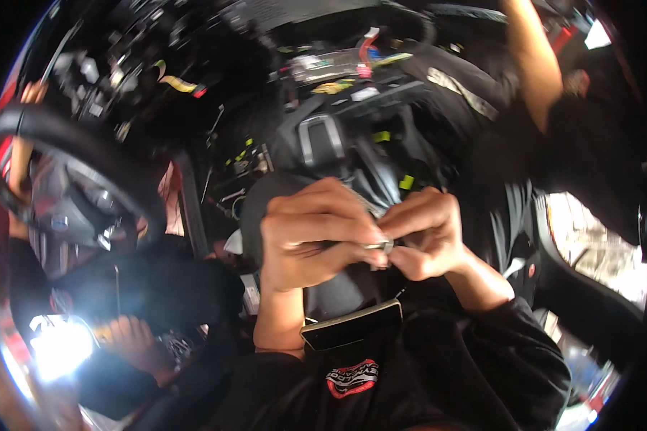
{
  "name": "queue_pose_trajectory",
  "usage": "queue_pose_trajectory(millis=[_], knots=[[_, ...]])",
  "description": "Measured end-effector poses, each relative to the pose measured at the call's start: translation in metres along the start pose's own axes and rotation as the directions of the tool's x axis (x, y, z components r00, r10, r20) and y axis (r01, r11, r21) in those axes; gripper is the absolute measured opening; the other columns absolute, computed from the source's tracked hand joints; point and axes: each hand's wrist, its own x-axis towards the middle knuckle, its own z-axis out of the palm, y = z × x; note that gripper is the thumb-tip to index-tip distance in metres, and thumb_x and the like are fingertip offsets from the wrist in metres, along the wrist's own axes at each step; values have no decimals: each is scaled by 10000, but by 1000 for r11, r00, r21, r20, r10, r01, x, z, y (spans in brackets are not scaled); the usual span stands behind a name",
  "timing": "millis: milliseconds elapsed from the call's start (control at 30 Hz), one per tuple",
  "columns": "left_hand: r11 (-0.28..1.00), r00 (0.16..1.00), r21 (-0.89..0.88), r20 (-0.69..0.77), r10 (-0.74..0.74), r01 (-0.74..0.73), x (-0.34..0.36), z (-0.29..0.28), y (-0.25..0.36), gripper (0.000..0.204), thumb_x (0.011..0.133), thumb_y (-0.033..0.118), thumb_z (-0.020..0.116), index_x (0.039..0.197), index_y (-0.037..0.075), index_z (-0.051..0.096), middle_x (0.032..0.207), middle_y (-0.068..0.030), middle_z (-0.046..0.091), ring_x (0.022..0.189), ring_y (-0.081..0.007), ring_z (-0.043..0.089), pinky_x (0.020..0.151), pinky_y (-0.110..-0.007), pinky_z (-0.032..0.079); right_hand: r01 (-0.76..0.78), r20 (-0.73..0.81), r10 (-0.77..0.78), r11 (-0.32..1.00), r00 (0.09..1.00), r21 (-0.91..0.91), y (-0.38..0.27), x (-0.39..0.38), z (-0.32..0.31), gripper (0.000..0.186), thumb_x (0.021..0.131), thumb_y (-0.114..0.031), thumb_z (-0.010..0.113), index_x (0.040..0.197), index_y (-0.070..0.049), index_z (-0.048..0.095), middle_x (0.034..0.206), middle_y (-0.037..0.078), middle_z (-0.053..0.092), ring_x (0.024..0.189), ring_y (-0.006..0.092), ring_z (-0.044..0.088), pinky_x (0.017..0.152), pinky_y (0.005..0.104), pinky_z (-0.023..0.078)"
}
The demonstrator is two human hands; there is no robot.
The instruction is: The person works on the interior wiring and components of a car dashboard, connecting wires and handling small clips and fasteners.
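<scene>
In front of my chest, my left hand (315, 233) and my right hand (428, 233) meet fingertip to fingertip. Between them is a small silvery metal piece (387, 246) with a rounded end. Both thumbs and forefingers pinch around it, and they hide most of it, so its kind cannot be made out. Below my wrists a phone-like device (356, 327) in a pale frame hangs against my black shirt, with a thin cable beside it.
A steering wheel (86, 154) stands at the left. Near it are a co-worker's hand (131, 339) and a glaring lamp (61, 346). Ahead lies a centre console (322, 140) among stripped dashboard parts and loose wiring. Another person's arm (535, 68) reaches in at upper right.
</scene>
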Motion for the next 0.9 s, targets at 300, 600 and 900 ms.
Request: queue_pose_trajectory(millis=[300, 600, 900], knots=[[999, 999, -5, -7, -39, 39, -10, 5, 6, 220, 674, 66, 869, 879, 50, 789, 788, -44, 710, 715, -195, 645, 635, -307, 493, -32, 47, 29, 998, 998, 57, 13, -1, -9, 281, 701, -180, 747, 757, 95, 720, 610, 146, 661, 478, 158, 625, 463, 239, 433], [991, 995, 132, -94, 20, -8, -17, 9, -1, 242, 682, 144, 885, 889, 71, 783, 804, -27, 705, 722, -194, 633, 626, -325, 509, -61, -79, 67, 995, 995, 74, 32, -17, -16, 287, 798, -226, 723, 832, 49, 650, 762, 149, 649, 630, 161, 609, 610, 286, 473], [998, 993, 46, -113, 44, -39, -19, 5, -5, 239, 682, 139, 884, 885, 67, 779, 815, -39, 709, 716, -218, 630, 640, -336, 504, -21, -120, 14, 998, 993, -52, 22, -3, 0, 395, 717, -328, 807, 743, 60, 735, 629, 137, 681, 482, 138, 612, 468, 233, 420]])
